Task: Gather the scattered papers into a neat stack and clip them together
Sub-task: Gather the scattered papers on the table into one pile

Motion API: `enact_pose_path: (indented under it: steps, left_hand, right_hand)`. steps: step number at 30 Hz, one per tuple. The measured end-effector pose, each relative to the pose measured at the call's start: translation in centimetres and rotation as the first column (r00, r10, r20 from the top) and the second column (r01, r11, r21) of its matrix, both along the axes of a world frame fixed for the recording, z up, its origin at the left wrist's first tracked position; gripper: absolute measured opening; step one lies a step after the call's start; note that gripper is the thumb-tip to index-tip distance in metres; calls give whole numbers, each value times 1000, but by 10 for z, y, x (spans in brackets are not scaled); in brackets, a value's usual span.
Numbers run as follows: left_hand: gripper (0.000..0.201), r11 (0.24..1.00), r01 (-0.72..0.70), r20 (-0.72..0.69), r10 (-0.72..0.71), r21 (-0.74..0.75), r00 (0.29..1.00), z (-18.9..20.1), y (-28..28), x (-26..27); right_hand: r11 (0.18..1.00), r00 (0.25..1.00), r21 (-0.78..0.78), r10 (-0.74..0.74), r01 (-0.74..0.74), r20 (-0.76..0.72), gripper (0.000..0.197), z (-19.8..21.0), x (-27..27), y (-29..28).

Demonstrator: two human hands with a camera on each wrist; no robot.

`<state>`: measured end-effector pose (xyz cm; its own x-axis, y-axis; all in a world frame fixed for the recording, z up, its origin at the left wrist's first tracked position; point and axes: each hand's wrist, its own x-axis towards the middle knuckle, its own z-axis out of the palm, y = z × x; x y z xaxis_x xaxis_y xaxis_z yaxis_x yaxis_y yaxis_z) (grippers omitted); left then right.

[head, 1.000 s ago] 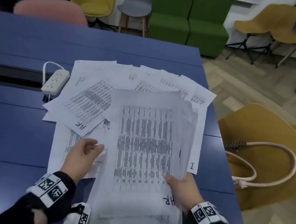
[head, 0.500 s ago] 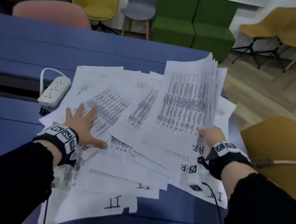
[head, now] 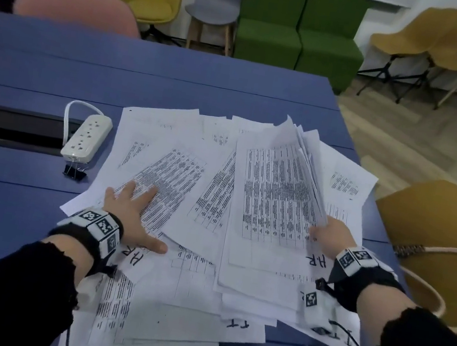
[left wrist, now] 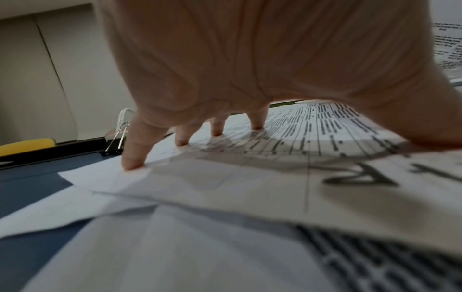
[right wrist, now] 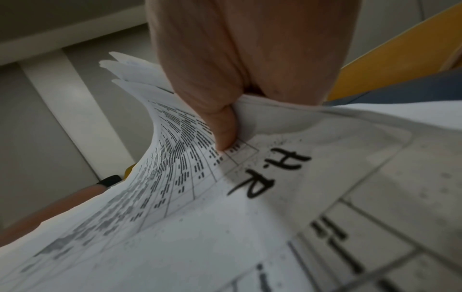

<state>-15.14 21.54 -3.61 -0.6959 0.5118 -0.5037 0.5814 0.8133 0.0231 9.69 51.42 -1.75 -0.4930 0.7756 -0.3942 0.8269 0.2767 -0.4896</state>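
Several printed sheets lie scattered [head: 184, 142] over the blue table [head: 146, 76], some hand-marked "H.R" or "IT". My right hand [head: 328, 236] pinches the lower right edge of a gathered bundle of sheets [head: 274, 198], thumb on top [right wrist: 225, 128]; the bundle's far end curls up off the table. My left hand [head: 131, 211] lies flat with spread fingers [left wrist: 132, 158] pressing on a loose sheet with a table printed on it [head: 166, 181]. A black binder clip [head: 74, 172] sits on the table left of the papers, also seen in the left wrist view [left wrist: 115, 142].
A white power strip [head: 86, 138] with its cable lies just behind the clip, beside a black cable slot [head: 10, 126]. A yellow chair [head: 444, 237] with a bag strap stands at the table's right edge. More chairs and a green sofa [head: 301, 28] stand behind.
The bundle in my right hand went from in front of me to the right and came down lower over the papers. My left hand reached forward and laid flat on a loose sheet.
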Motion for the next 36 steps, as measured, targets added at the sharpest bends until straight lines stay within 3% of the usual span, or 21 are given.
enact_pose_path:
  steps: [8, 12, 18, 20, 22, 25, 26, 28, 30, 33, 35, 36]
  left_hand:
    - [150, 1000, 2, 91, -2, 5, 996, 10, -59, 57]
    - [143, 1000, 3, 112, -2, -11, 994, 9, -86, 83]
    - [140, 998, -56, 127, 60, -38, 990, 19, -97, 103]
    - [125, 992, -120, 183, 123, -27, 975, 29, -89, 102]
    - [90, 965, -235, 280, 194, 119, 940, 40, -76, 98]
    - [32, 794, -489, 443, 314, 362, 839, 50, -49, 102]
    - [24, 728, -574, 502, 362, 374, 786, 52, -40, 105]
    - [43, 681, -648, 560, 406, 341, 722, 47, -23, 117]
    - [55, 752, -583, 478, 409, 306, 778, 42, -11, 129]
    - [28, 799, -504, 400, 366, 328, 840, 33, 1, 140]
    - [7, 808, -492, 399, 354, 325, 846, 29, 4, 144]
    - [8, 797, -505, 412, 360, 330, 837, 27, 4, 146]
  right_hand:
    - [995, 998, -89, 42, -46, -37, 20, 15, 81, -80]
    - [994, 999, -107, 7, -12, -51, 23, 16, 113, -109]
    - [987, 999, -159, -10, 2, -48, 12, 17, 125, -121]
    - [981, 996, -192, -51, 37, -68, 15, 21, 125, -118]
    - [970, 988, -227, -115, 90, -102, 10, 25, 126, -115]
    - [943, 973, -293, -197, 154, -120, 10, 25, 127, -110]
    - [940, 973, -298, -203, 163, -107, 15, 23, 125, -109]
    - [944, 974, -275, -211, 181, -82, 24, 21, 120, -108]
    - [940, 971, -283, -224, 192, -84, 29, 20, 111, -109]
    - [919, 962, -337, -252, 204, -103, 37, 17, 99, -113]
    - [911, 958, -359, -260, 202, -119, 39, 16, 92, -117]
    - [909, 956, -368, -260, 196, -133, 38, 14, 91, -120]
